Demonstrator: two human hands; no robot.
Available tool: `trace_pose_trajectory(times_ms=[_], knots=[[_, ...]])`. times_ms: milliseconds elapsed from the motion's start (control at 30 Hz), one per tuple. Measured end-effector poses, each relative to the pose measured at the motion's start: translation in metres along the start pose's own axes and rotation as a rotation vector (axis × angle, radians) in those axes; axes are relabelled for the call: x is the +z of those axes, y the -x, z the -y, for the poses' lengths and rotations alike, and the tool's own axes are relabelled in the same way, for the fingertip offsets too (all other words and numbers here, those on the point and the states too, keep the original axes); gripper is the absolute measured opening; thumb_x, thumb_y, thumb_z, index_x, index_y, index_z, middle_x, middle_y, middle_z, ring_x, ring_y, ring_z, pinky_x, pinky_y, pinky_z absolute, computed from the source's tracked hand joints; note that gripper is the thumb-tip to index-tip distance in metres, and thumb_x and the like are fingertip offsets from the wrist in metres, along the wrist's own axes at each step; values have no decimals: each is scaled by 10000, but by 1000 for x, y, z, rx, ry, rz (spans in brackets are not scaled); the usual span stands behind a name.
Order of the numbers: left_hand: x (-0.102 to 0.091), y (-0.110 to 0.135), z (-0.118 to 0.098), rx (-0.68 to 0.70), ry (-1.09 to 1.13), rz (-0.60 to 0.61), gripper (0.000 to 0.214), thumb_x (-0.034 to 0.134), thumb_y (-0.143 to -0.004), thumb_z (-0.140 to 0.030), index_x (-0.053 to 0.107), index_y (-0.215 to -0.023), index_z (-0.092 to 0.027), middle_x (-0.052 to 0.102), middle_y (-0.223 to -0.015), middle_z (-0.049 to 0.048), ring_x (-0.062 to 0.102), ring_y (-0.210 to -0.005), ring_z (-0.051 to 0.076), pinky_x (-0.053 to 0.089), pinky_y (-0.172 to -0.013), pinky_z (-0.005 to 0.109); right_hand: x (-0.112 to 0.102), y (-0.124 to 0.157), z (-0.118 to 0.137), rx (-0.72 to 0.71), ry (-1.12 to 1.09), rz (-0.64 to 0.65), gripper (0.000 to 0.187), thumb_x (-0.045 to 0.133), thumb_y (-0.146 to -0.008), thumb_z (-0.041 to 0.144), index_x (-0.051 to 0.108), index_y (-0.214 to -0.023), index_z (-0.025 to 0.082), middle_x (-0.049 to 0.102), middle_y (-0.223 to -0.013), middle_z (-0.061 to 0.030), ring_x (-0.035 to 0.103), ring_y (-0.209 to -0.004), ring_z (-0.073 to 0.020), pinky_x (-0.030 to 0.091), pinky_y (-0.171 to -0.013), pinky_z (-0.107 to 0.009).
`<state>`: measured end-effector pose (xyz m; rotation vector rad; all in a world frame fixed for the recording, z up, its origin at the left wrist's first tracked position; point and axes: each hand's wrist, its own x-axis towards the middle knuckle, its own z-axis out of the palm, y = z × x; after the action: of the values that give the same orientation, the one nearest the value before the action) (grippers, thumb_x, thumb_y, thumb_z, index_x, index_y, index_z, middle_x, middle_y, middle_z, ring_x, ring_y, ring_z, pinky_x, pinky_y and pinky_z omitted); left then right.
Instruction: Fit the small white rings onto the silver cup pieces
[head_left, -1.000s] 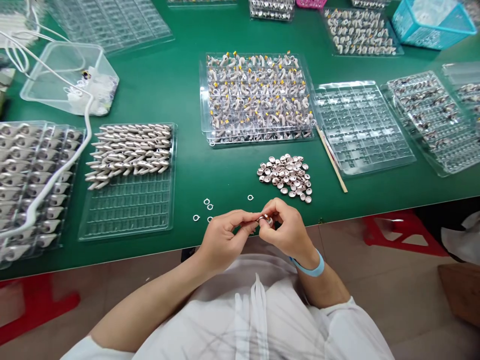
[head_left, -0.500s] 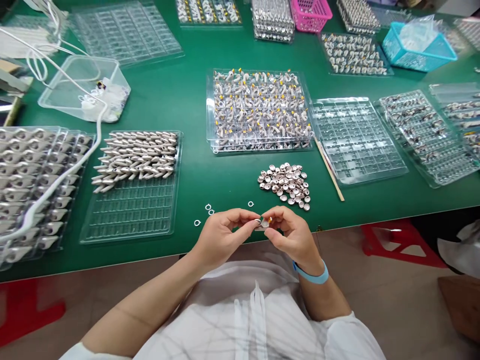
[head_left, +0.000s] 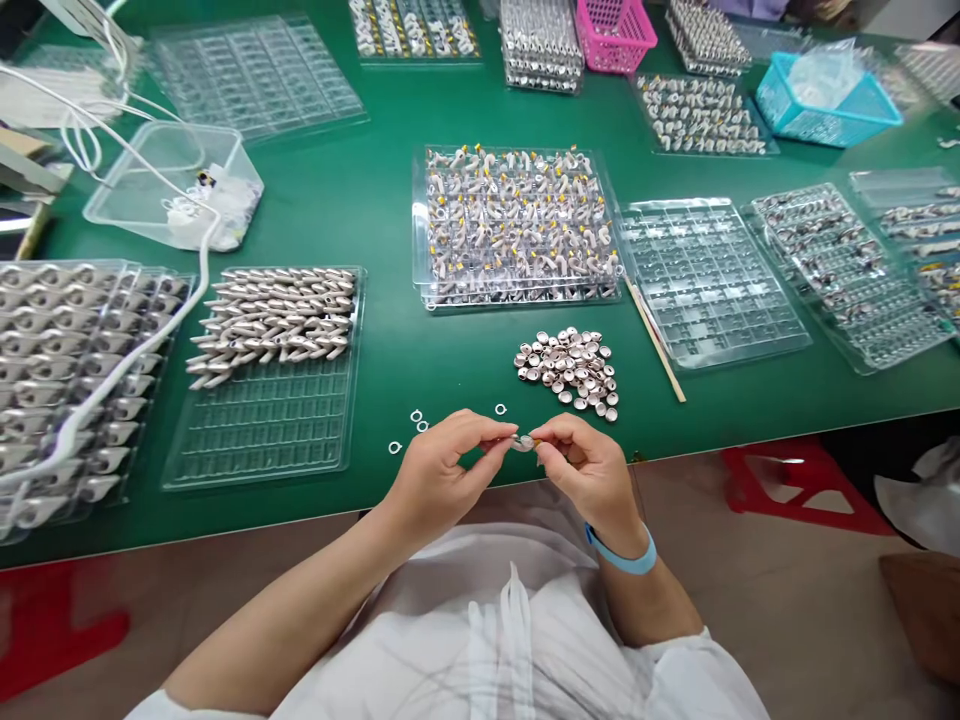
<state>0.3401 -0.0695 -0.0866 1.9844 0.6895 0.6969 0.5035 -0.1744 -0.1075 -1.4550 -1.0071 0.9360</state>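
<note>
Surface: green table
Part: small silvery cap, round, over near edge
Left hand: pinching it
Right hand: pinching it too

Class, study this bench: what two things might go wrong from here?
1. The small metal part, pinched between the left hand and right hand over the green table edge, might slip and fall.
2. The left hand could sweep the nearby loose white rings off the edge.

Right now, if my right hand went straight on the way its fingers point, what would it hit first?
Your right hand points leftward at the small silvery part both hands pinch; just beyond, probably the left hand, fingertips first. Depth looks level.
</note>
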Motion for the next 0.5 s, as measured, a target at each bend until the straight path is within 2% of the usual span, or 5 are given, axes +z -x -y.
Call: trace_pose_trajectory(times_ms=[200,300,367,433,500], knots=[[2,8,-1,195,-203,-128,208,638,-871,-113,713,-1025,-230,709,-905,60,638,-833,169,534,-745,295,14,3,-5,-59,5,-150,160,582,-908,190,701,-1003,239,662,-931,-39,659,-764,-148,575,-678,-278],[5,12,-7,198,-118,-93,204,670,-855,-120,710,-1031,-215,710,-901,70,638,-824,172,541,-738,297,19,4,-7,-78,-15,-196,150,593,-907,207,701,-1003,248,664,-946,-37,664,-770,-150,577,-670,-277],[6,15,-9,141,13,-17,155,678,-863,-150,714,-1003,-204,723,-882,68,648,-817,172,546,-737,289,21,4,-7,-75,-25,-201,130,601,-906,228,701,-988,247,666,-943,-39,667,-781,-155,580,-677,-279],[5,16,-8,8,130,43,71,661,-884,-182,717,-927,-193,729,-844,58,659,-796,165,547,-731,274,21,3,-7,-67,-56,-181,119,602,-908,243,699,-978,242,664,-933,-42,667,-773,-156,585,-677,-283],[4,17,-5,-166,200,5,47,662,-887,-215,695,-882,-183,716,-826,46,662,-772,152,545,-719,253,20,3,-7,-63,-109,-150,109,606,-906,253,692,-971,238,658,-921,-40,663,-728,-148,586,-646,-282]])
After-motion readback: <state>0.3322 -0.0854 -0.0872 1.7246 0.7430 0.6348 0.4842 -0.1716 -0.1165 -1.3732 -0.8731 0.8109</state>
